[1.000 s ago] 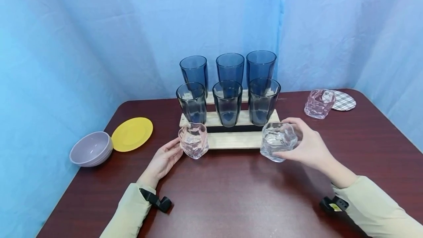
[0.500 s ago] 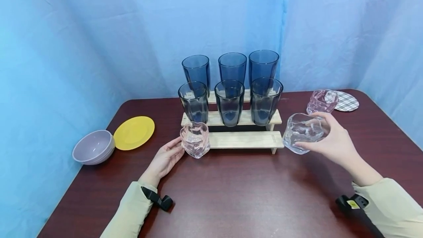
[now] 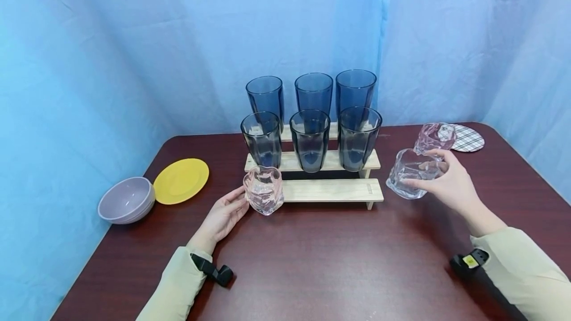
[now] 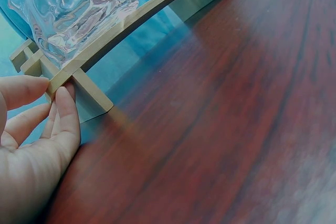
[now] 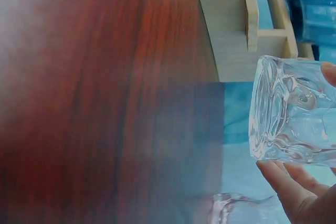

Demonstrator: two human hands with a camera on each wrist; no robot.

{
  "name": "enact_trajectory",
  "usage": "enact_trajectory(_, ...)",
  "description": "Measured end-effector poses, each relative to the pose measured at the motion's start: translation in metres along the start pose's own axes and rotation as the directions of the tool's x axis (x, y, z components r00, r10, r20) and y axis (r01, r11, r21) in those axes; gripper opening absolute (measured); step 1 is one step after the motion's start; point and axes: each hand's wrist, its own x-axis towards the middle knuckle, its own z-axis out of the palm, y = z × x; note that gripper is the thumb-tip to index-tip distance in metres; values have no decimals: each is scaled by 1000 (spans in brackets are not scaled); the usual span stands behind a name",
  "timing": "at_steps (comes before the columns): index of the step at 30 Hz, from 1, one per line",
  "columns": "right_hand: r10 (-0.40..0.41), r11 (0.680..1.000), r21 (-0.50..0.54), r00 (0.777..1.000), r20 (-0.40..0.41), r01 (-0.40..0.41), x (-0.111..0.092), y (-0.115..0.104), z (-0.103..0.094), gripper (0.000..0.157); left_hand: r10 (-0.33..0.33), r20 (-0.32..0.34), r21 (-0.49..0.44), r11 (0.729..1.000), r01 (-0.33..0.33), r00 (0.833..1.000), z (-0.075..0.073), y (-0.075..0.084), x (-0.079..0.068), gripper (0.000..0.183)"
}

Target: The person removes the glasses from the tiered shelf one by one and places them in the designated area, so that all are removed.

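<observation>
My left hand (image 3: 225, 217) pinches the left end of the lowest step of the wooden tiered rack (image 3: 330, 190); in the left wrist view, thumb and fingers (image 4: 65, 114) close on the board's end. A pink-tinted, wavy glass tumbler (image 3: 264, 192) stands on that end of the step. My right hand (image 3: 455, 182) grips a clear wavy tumbler (image 3: 407, 175) by its sides, just right of the rack. From the right wrist, the clear tumbler's thick base (image 5: 262, 108) shows raised over the table. Another pink tumbler (image 3: 434, 135) stands behind it, partly overlapped.
Several tall blue-grey glasses (image 3: 311, 142) fill the rack's middle and top steps. At left are a lilac bowl (image 3: 127, 199) and a yellow plate (image 3: 180, 181). A checked round coaster (image 3: 468, 137) lies at the back right of the table (image 3: 312, 261). Blue curtains hang behind.
My right hand has carried the clear tumbler rightward from the rack's right end, then a little farther back. My left hand stays at the rack's left end.
</observation>
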Motion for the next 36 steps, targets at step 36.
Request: enact_trajectory(36,40,993,-115,999,-17,-41,60,14,26,96,-2,8,-6,1000,2,1000,-1,-1,1,56)
